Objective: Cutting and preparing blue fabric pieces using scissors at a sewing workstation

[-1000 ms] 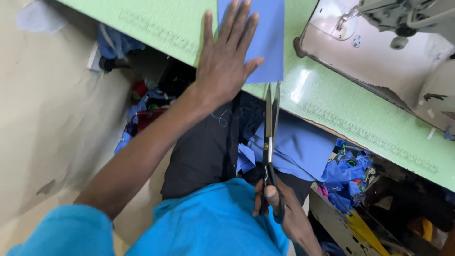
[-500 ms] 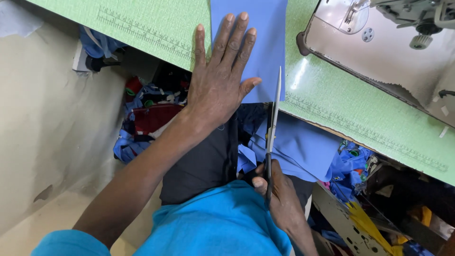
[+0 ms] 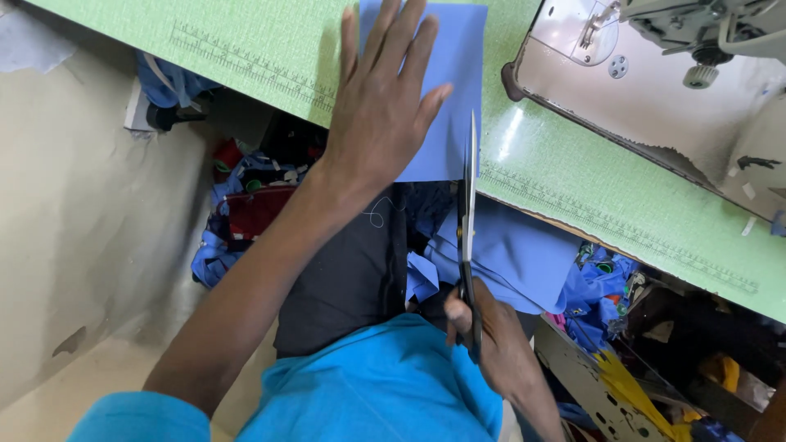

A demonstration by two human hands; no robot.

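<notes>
Head view. We see the left hand point(image 3: 385, 106) spread wide and flat, fingers splayed, pressing a blue fabric piece point(image 3: 446, 74) onto the green surface point(image 3: 573, 188). The fabric lies at the near edge of the surface, its lower edge roughly level with that edge, close to the base plate of a sewing machine point(image 3: 655, 98) on the right. The right hand point(image 3: 491, 344), held low near the lap, is wrapped around the handles of long scissors point(image 3: 467, 221); the blades point away from us, nearly together, with the tip beside the fabric's right edge and just beside the left hand's fingertips point(image 3: 438, 90). Below the surface we see a heap of blue fabric scraps point(image 3: 524, 254).

Risks, in our judgement: with the blades this close to the splayed fingers, a slip could nick one; if the palm's pressure eases, the fabric could shift or slide off the edge, pulling a cut off line.
</notes>
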